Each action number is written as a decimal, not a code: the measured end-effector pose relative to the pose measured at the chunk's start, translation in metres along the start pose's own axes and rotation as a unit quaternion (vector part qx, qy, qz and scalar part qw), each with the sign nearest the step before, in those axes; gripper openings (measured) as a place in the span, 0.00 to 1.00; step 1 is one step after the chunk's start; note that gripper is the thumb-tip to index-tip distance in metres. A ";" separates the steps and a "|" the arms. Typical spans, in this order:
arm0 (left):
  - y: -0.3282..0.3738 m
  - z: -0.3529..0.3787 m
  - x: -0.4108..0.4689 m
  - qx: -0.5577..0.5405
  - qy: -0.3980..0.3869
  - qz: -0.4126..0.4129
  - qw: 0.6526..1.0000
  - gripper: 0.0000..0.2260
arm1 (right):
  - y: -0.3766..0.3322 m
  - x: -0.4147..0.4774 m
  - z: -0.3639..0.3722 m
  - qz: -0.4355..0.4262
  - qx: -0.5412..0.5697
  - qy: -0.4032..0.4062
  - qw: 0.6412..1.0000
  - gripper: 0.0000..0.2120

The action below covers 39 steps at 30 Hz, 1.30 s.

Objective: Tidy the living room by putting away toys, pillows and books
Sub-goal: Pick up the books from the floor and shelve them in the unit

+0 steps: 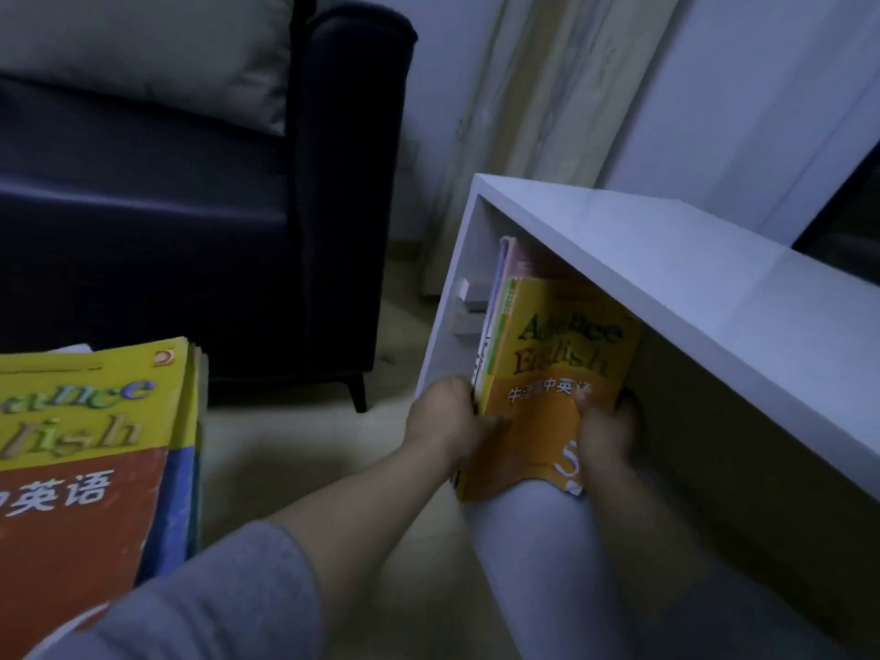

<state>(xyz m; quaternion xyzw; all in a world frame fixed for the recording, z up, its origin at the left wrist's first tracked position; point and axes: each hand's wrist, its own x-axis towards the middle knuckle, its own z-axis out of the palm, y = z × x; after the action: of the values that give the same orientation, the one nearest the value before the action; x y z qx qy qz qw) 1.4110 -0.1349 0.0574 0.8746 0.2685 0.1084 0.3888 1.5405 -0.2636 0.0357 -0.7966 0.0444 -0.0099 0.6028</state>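
Your view is dim and blue-tinted, soft all over, deep shadow on the sofa (157, 192) upper left, wide-angle bending at the edges, faint sheen on the cabinet top (690, 278).

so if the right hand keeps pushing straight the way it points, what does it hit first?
Probably nothing soon: the right hand points into the white cabinet, and the opening beside the orange book looks free. The back panel would come first, though that depth is dark and unclear.
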 end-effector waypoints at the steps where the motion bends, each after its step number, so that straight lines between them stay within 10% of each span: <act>1: 0.000 0.006 0.006 -0.009 0.003 0.007 1.000 0.18 | 0.001 0.006 0.004 -0.013 -0.002 0.009 1.000 0.26; 22: -0.024 0.032 0.065 -0.090 0.058 0.020 0.994 0.20 | 0.048 0.088 0.053 -0.046 0.017 -0.013 0.999 0.39; 26: -0.026 0.036 0.059 -0.107 0.061 0.016 0.992 0.16 | 0.032 0.062 0.056 -0.039 0.057 -0.018 0.997 0.12; 39: -0.006 0.009 0.032 -0.035 0.042 -0.045 0.998 0.22 | 0.018 0.006 0.045 -0.062 0.064 0.045 0.995 0.10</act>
<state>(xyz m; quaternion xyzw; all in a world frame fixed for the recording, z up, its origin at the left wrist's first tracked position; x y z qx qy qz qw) 1.4393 -0.1195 0.0466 0.8424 0.3195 0.1367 0.4118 1.5480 -0.2262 0.0058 -0.7560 0.0215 -0.0864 0.6485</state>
